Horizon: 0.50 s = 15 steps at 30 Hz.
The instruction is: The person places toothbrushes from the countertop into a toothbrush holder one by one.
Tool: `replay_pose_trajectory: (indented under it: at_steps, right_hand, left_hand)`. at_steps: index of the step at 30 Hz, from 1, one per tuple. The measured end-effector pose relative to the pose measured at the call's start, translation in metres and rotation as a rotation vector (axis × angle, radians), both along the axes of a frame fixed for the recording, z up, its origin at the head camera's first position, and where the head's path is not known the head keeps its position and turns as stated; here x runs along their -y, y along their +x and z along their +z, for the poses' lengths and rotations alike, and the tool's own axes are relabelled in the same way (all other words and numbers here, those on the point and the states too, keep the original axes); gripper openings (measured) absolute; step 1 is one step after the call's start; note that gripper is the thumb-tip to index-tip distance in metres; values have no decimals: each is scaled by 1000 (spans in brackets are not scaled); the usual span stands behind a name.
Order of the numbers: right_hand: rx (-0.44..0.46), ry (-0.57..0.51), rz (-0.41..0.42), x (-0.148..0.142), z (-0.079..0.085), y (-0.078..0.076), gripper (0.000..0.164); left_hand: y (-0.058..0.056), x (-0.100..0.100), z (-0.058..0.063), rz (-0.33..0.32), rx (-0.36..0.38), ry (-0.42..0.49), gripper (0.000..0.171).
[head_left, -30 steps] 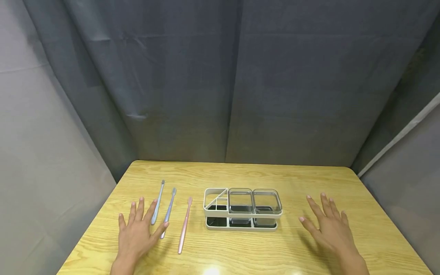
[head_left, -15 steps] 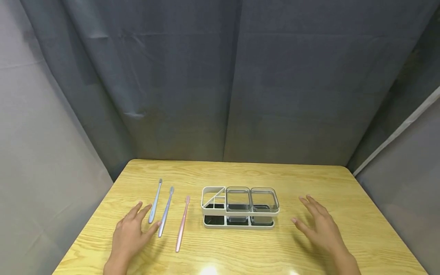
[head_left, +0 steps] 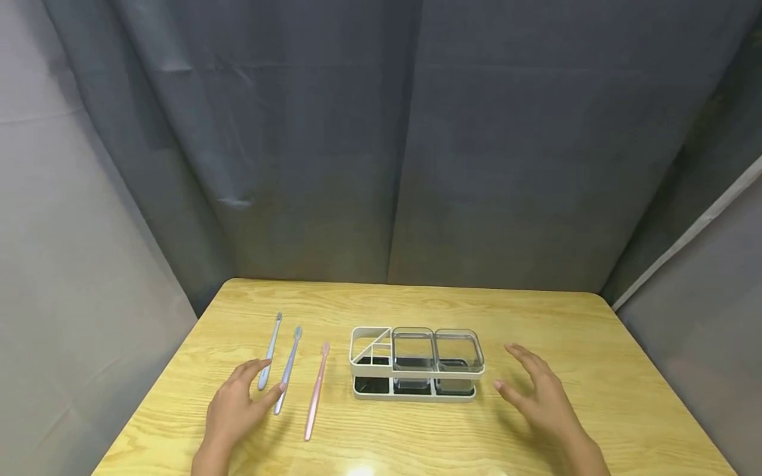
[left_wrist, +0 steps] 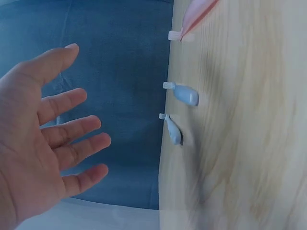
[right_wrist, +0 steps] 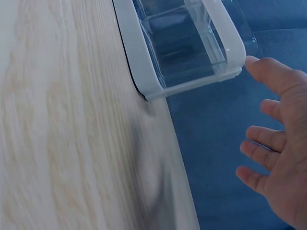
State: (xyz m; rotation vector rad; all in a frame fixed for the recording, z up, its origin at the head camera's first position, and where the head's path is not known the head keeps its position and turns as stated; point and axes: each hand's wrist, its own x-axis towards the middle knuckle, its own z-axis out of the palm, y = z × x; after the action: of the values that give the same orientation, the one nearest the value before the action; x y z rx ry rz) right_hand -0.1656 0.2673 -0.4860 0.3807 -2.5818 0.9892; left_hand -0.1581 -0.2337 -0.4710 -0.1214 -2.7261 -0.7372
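Observation:
Three toothbrushes lie side by side on the table's left half: a light blue toothbrush (head_left: 270, 354), a periwinkle-blue toothbrush (head_left: 290, 367) and a pink toothbrush (head_left: 317, 396). Over the two blue handles hovers my left hand (head_left: 235, 406), fingers relaxed and spread, holding nothing; the left wrist view shows its bare palm (left_wrist: 29, 167). A white toothbrush holder (head_left: 417, 398) stands at the table's middle, carrying two clear square cups (head_left: 458, 354) beside a divided section. My right hand (head_left: 544, 403) is raised just right of the holder, fingers loosely bent, nothing in them.
The wooden table (head_left: 417, 449) has rounded back corners. A dark grey curtain (head_left: 309, 165) hangs behind it, with paler cloth (head_left: 77, 297) at the left side. The holder's white upper rim (right_wrist: 230, 43) rises near the right thumb.
My right hand has moved left toward the holder. The left hand's fingers have bent from flat and spread, drawing nearer the blue toothbrushes. Toothbrushes and holder stay in place.

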Motion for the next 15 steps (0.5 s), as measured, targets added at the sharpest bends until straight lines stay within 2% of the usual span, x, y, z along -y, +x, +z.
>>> replay_pose_trajectory:
  at_steps: [5,10,15]
  right_hand:
    - [-17,-51,18,5,-6,-3,67]
    - [-16,-101,39,8,-10,-8,66]
    - [0,-159,67,11,-14,-13,66]
  left_hand:
    - [-3,-2,-5,-32,57,100,56]
    - [-5,-1,-9,-26,117,165,58]
    - [-9,-1,-14,-32,128,244,57]
